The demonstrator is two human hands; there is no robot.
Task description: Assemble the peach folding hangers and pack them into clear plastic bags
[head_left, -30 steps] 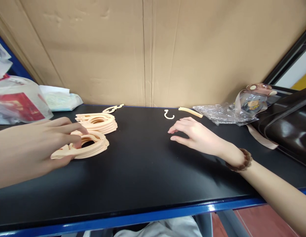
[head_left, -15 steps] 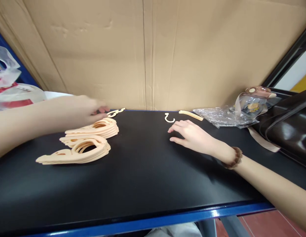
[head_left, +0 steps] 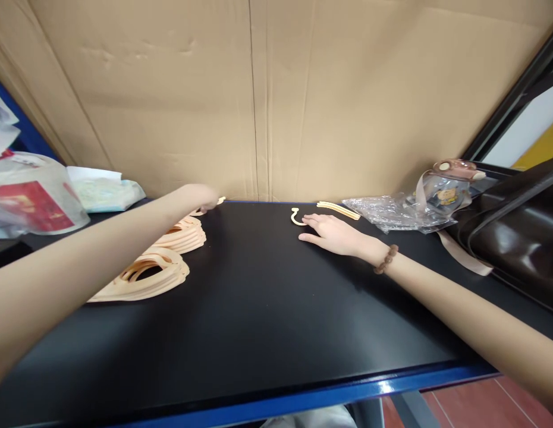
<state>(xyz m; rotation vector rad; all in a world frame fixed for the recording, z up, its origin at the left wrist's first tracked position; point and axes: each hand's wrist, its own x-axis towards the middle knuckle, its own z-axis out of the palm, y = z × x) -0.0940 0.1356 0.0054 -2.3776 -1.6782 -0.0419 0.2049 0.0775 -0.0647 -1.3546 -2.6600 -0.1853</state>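
Observation:
My right hand (head_left: 332, 233) lies low over the black table, fingers stretched out and apart. Its fingertips meet the end of a small cream hook (head_left: 295, 215), which looks like a clothes hanger's hook. My left hand (head_left: 200, 196) reaches to the table's back edge at left, over a thin cream piece (head_left: 222, 200) partly hidden under it. Motion smears its fingers, so I cannot tell whether they hold that piece. Below my left forearm lie two stacks of flat cream hanger parts, a nearer stack (head_left: 167, 279) and a farther stack (head_left: 187, 236), partly covered by the arm.
Thin cream strips (head_left: 339, 209) lie at the back, right of the hook. Farther right are a clear plastic bag (head_left: 392, 213), a bottle with a brown lid (head_left: 450, 184) and a dark bag (head_left: 521, 238). A tissue pack (head_left: 104, 190) and a white-and-red bag (head_left: 33, 196) stand left; cardboard (head_left: 169, 101) walls the back.
My left hand has moved right and away from me, past the stacks to the thin piece at the back. My right hand has come forward to the hook. The view has shifted slightly.

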